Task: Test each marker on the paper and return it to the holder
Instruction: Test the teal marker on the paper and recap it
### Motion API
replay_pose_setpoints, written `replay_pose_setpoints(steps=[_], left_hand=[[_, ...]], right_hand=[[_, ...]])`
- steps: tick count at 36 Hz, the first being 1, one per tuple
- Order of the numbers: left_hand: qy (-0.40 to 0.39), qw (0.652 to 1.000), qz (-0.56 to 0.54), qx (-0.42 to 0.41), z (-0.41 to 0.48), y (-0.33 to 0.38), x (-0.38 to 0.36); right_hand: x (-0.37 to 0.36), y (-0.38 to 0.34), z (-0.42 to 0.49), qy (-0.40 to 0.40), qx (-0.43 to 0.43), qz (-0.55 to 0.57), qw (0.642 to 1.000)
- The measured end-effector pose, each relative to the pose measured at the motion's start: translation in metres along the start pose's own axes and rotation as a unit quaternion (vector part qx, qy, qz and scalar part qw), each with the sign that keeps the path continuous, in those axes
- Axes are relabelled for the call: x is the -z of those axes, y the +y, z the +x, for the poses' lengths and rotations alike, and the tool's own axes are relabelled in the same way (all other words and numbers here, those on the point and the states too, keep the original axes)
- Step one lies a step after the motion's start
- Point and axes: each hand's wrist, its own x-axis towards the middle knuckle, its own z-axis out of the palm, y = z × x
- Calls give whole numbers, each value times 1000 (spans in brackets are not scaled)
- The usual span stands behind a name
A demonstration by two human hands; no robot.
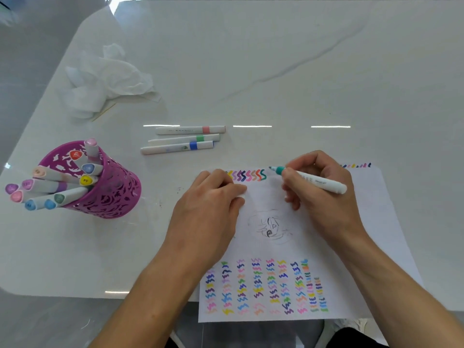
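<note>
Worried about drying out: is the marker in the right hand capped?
Uncapped: the teal marker shows its bare tip beside the squiggles.

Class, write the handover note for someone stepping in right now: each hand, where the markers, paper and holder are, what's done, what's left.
Left hand: flat on the paper, pinning it.
Right hand: holds the uncapped teal marker, tip near the top-edge squiggle row.
Purple holder: left of the paper, full of capped markers.
Three markers lie on the table beyond the paper.
Done: many test squiggles, top and bottom.
Left: finish teal, cap it if its cap turns up (not visible), return it; whether the loose three are tested is unclear.
</note>
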Motion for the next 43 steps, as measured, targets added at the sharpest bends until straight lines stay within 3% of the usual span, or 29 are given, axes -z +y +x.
replay_pose_setpoints(steps=[8,15,30,43], left_hand=[[37,992,-112,38,4,3,15],[8,933,-332,139,6,13,17],[-43,922,-364,125,7,19,15],[-2,904,-404,137,4,21,14]], right_hand=[[2,-8,1,-7,29,48,998],[0,-21,-5,-61,21,141,988],[0,-23,-10,-84,33,94,991],[-2,-22,-12,-96,11,118,988]])
